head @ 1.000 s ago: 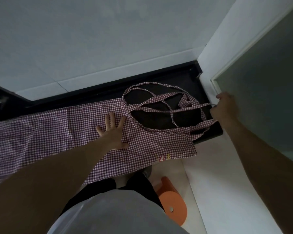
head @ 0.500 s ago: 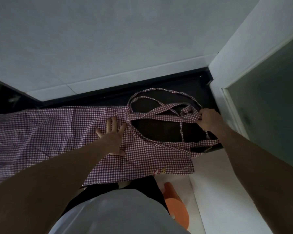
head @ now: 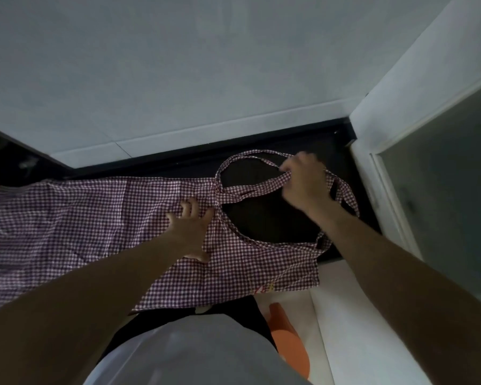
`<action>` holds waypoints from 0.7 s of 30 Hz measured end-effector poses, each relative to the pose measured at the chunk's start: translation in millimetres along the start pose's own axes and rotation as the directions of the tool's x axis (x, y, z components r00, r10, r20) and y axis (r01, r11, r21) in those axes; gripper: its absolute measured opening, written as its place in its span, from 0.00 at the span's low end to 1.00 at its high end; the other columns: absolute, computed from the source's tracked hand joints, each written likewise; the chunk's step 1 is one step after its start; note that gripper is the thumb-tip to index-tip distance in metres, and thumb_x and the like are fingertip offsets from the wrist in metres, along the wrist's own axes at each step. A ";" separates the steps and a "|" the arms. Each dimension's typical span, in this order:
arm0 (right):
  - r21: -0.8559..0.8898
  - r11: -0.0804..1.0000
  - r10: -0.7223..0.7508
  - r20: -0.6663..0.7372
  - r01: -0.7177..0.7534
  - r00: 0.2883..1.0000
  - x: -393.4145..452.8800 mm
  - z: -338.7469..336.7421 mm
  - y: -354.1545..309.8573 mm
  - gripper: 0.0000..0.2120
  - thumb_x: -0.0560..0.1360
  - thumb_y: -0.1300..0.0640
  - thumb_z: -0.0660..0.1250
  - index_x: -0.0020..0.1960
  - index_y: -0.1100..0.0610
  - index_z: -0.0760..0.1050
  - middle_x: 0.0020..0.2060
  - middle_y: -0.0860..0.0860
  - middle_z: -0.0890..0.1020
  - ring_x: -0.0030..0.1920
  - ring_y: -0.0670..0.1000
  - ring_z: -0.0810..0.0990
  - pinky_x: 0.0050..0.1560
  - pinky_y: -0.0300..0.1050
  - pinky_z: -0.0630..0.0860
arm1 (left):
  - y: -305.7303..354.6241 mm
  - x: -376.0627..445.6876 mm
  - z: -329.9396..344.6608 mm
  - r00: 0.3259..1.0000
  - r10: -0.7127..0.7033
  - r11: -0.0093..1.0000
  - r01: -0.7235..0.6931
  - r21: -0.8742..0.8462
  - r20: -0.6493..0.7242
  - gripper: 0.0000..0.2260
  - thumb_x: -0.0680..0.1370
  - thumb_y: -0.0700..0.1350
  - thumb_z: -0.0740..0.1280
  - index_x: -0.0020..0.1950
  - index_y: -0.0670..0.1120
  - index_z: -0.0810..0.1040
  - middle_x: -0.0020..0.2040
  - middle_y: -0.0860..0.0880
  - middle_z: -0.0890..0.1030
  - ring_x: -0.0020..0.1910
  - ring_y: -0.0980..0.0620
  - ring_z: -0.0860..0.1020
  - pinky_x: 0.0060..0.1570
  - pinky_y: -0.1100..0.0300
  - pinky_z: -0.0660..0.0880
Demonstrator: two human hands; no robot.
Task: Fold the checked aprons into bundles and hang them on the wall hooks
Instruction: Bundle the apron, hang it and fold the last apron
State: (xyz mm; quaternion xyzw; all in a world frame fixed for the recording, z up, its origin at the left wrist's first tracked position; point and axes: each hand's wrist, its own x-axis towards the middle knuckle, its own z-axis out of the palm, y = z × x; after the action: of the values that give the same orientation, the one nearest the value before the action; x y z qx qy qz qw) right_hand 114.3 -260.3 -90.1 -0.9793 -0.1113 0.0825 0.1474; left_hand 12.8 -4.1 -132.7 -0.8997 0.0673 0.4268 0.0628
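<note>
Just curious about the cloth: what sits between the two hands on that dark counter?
In the head view, between the left hand and right hand lie the checked apron edge, its strap and bare dark counter.

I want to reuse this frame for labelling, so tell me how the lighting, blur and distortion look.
Head view: dim and bluish overall; the right hand gripping the apron strap is slightly motion-blurred; the left hand pressing the checked apron is sharper; wide-angle bending curves the wall edges and stretches both forearms.
</note>
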 end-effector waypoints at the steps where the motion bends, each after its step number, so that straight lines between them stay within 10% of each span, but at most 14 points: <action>1: 0.104 0.992 -0.076 0.106 0.065 0.991 -4.5 12.6 -14.6 0.18 0.73 0.60 0.70 0.62 0.53 0.76 0.60 0.52 0.74 0.62 0.55 0.73 0.63 0.49 0.71 | 2.1 0.1 -6.5 1.000 -0.001 1.000 0.001 -0.016 0.006 0.54 0.68 0.67 0.73 0.80 0.52 0.41 0.79 0.36 0.40 0.78 0.34 0.44 0.70 0.29 0.55; 4: 0.124 0.986 -0.153 0.421 0.110 0.894 -19.3 52.3 -44.9 0.29 0.76 0.42 0.67 0.74 0.48 0.66 0.73 0.52 0.63 0.73 0.56 0.63 0.70 0.59 0.67 | 4.9 10.5 -35.3 0.998 -0.043 0.988 0.035 -0.150 -0.050 0.39 0.73 0.61 0.69 0.79 0.54 0.53 0.78 0.39 0.54 0.77 0.37 0.56 0.71 0.33 0.57; 10: -0.099 0.990 -0.049 0.432 0.101 0.901 -42.9 89.1 -58.0 0.49 0.66 0.33 0.74 0.78 0.47 0.56 0.78 0.53 0.51 0.79 0.60 0.46 0.76 0.68 0.51 | 3.8 47.8 -80.9 0.876 -0.252 0.852 -0.001 -0.524 -0.411 0.27 0.77 0.50 0.68 0.72 0.43 0.63 0.68 0.43 0.70 0.68 0.42 0.69 0.67 0.44 0.67; 14: -0.047 0.998 -0.010 0.450 0.035 0.893 -48.6 84.7 -55.1 0.51 0.67 0.37 0.77 0.79 0.46 0.51 0.78 0.52 0.52 0.79 0.59 0.46 0.75 0.70 0.47 | 5.0 73.6 -98.7 0.953 -0.232 0.718 0.032 -0.696 -0.197 0.30 0.74 0.50 0.74 0.70 0.40 0.66 0.65 0.42 0.74 0.63 0.42 0.74 0.60 0.46 0.74; 21: -0.063 0.998 0.041 0.448 -0.014 0.893 -60.3 87.3 -46.5 0.52 0.66 0.40 0.78 0.79 0.47 0.51 0.78 0.49 0.53 0.79 0.56 0.48 0.74 0.73 0.49 | 20.7 80.3 -153.1 1.000 -0.022 0.363 0.027 -0.932 0.020 0.04 0.74 0.42 0.70 0.45 0.41 0.80 0.43 0.45 0.80 0.44 0.47 0.77 0.47 0.56 0.77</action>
State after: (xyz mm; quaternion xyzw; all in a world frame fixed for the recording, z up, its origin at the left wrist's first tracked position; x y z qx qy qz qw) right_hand 30.3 -208.0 -150.4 -0.9392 -0.1309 0.3051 0.0878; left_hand 175.8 -56.0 -100.1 -0.7780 -0.1987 0.3914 -0.4494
